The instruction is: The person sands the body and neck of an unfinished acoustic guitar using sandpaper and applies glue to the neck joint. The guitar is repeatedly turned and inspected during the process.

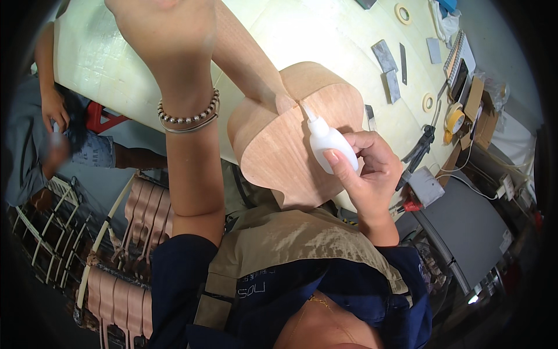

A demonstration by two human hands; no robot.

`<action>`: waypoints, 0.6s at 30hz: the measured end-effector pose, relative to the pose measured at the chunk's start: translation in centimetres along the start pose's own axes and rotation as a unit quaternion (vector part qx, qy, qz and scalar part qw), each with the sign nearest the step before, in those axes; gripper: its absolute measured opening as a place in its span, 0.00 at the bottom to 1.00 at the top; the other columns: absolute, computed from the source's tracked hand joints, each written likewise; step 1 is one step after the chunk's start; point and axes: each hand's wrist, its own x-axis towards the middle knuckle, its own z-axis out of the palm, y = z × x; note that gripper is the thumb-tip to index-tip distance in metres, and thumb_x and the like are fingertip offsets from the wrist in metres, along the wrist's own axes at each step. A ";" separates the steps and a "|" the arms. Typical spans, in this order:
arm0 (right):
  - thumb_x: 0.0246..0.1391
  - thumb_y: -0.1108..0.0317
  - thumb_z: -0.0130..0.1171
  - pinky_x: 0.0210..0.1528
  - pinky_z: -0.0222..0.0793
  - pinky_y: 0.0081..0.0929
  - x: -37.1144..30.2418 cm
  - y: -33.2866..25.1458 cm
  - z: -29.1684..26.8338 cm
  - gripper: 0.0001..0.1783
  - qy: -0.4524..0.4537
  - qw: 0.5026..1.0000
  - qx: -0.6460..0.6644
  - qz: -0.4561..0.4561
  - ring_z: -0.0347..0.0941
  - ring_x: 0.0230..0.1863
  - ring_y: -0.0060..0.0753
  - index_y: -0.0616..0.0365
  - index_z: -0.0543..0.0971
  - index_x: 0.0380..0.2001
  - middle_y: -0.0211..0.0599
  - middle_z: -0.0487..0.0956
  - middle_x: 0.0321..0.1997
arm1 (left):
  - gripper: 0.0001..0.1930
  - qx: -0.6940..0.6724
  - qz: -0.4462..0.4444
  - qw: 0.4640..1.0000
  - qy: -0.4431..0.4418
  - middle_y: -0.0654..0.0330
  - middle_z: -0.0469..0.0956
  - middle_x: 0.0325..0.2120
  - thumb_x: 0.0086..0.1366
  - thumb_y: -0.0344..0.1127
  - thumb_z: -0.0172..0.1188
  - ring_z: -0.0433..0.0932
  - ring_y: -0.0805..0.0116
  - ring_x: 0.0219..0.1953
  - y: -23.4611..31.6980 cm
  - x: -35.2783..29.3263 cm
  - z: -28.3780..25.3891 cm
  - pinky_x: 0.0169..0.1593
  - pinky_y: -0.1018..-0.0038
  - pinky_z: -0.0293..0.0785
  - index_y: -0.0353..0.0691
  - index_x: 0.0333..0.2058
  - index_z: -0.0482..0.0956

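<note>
Right hand point(375, 168) gripping one smooth white plastic bottle point(332, 145), slim nozzle right at the joint of one curvy, bare-grained wooden guitar point(293, 154), there in front of the apron point(290, 232); left hand point(168, 41) up by the long neck point(247, 58), fingers hidden, can't tell its grip; two pale tape rings point(397, 11) on the table point(337, 35)

Just left of the cardboard box point(486, 124), 1 yellow tape roll point(450, 121); farther left, 1 black clamp point(421, 146); beyond, 1 spiral notebook point(455, 52).
</note>
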 end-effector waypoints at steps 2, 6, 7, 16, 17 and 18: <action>0.43 0.75 0.67 0.22 0.61 0.12 0.0 -0.3 0.0 0.09 -0.007 1.000 -0.019 -0.007 0.69 0.23 0.14 0.64 0.78 0.30 0.34 0.79 0.26 | 0.38 -0.038 0.001 0.999 -0.012 0.46 0.58 0.56 0.50 0.13 0.52 0.68 0.55 0.54 -0.2 0.1 -0.4 0.49 0.74 0.71 0.24 0.60 0.46; 0.44 0.74 0.66 0.22 0.61 0.12 -0.1 0.2 -0.3 0.10 -0.006 0.999 -0.040 -0.005 0.69 0.23 0.13 0.65 0.78 0.30 0.33 0.79 0.26 | 0.38 -0.053 -0.022 0.998 -0.038 0.45 0.56 0.57 0.50 0.13 0.52 0.67 0.54 0.56 0.0 0.3 -0.7 0.51 0.72 0.70 0.22 0.59 0.46; 0.45 0.73 0.66 0.22 0.61 0.12 0.0 0.2 -0.4 0.10 0.012 1.000 -0.028 -0.002 0.69 0.23 0.13 0.65 0.78 0.30 0.33 0.79 0.26 | 0.37 -0.049 0.008 0.998 -0.041 0.46 0.59 0.54 0.52 0.15 0.52 0.69 0.56 0.53 -0.8 0.4 -0.7 0.49 0.71 0.71 0.25 0.60 0.46; 0.52 0.66 0.61 0.29 0.62 0.14 11.7 6.8 -7.2 0.14 0.233 0.972 0.016 -0.002 0.65 0.25 0.16 0.67 0.76 0.37 0.30 0.76 0.27 | 0.30 -0.209 -0.257 0.941 -0.062 0.35 0.61 0.52 0.60 0.25 0.51 0.74 0.43 0.46 -1.9 0.2 -2.9 0.53 0.61 0.71 0.24 0.58 0.47; 0.52 0.66 0.61 0.29 0.63 0.14 13.6 8.8 -8.5 0.14 0.220 0.975 -0.018 0.005 0.67 0.26 0.17 0.66 0.77 0.37 0.31 0.77 0.27 | 0.29 -0.214 -0.281 0.933 -0.066 0.34 0.62 0.51 0.62 0.28 0.49 0.74 0.43 0.47 -2.0 -0.1 -3.0 0.53 0.60 0.71 0.25 0.58 0.47; 0.52 0.66 0.61 0.30 0.64 0.15 15.5 10.6 -9.9 0.14 0.203 0.978 -0.052 0.012 0.69 0.27 0.18 0.66 0.78 0.37 0.32 0.78 0.28 | 0.29 -0.216 -0.305 0.925 -0.066 0.34 0.62 0.51 0.64 0.32 0.48 0.73 0.42 0.47 -2.0 -0.4 -3.0 0.53 0.59 0.71 0.27 0.59 0.46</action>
